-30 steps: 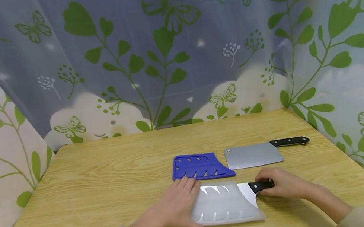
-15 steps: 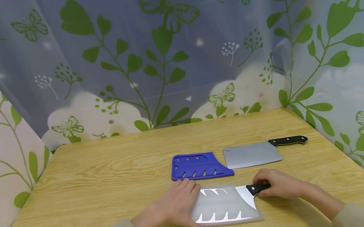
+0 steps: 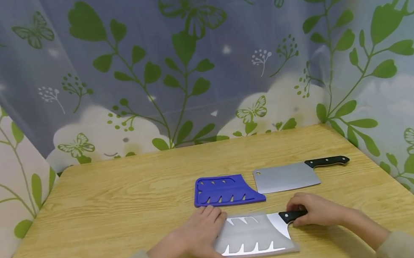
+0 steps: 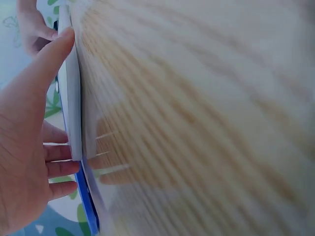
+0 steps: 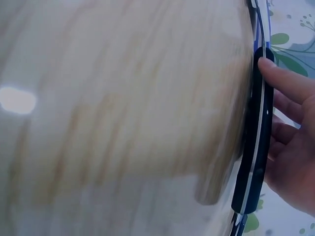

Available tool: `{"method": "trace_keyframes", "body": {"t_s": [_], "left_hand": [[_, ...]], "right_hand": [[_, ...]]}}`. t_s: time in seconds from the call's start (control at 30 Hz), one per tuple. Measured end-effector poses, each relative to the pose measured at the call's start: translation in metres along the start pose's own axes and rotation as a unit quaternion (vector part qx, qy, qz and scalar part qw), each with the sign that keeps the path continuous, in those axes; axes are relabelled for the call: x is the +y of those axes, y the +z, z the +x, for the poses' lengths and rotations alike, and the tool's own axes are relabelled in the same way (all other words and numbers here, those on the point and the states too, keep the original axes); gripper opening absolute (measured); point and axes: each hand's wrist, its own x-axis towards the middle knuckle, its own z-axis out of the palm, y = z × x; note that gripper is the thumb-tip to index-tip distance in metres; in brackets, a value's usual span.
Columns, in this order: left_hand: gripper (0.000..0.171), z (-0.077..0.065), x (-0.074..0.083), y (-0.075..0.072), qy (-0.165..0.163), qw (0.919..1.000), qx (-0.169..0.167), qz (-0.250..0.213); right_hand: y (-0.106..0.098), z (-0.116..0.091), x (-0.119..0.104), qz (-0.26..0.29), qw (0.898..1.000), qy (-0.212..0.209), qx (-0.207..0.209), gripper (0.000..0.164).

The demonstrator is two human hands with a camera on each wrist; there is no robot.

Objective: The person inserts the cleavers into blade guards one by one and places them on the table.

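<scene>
A cleaver with a black handle (image 3: 293, 216) lies near the table's front, most of its blade inside a translucent white blade guard (image 3: 255, 234). Only a strip of bare blade (image 3: 279, 223) shows beside the handle. My left hand (image 3: 202, 237) holds the guard's left end, thumb at the near edge and fingers at the far edge. In the right wrist view, my right hand (image 5: 295, 132) pinches the black handle between thumb and fingers. Just beyond the left fingers lies a blue blade guard (image 3: 223, 192). A second cleaver (image 3: 287, 178), its blade bare, lies to the right of the blue guard.
The wooden table (image 3: 115, 199) runs back to a curtain (image 3: 130, 91) printed with leaves and butterflies. More of the same printed cloth hangs along both sides. Bare wood stretches left of the hands.
The white guard's far edge has come down a little, and guard and cleaver now lie flatter. Both hands keep their hold. The blue guard and second cleaver have stayed put.
</scene>
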Motion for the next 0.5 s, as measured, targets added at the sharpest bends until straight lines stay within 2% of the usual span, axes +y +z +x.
{"method": "trace_keyframes", "body": {"t_s": [0.27, 0.5], "left_hand": [[0.103, -0.005, -0.010, -0.005, -0.031, 0.9989, -0.005, -0.037], [0.099, -0.004, -0.029, -0.007, -0.072, 0.9949, 0.007, -0.070]], "right_hand": [[-0.005, -0.004, 0.006, 0.024, 1.000, 0.000, 0.006, 0.033], [-0.010, -0.009, 0.009, 0.031, 0.999, 0.011, 0.022, 0.029]]}}
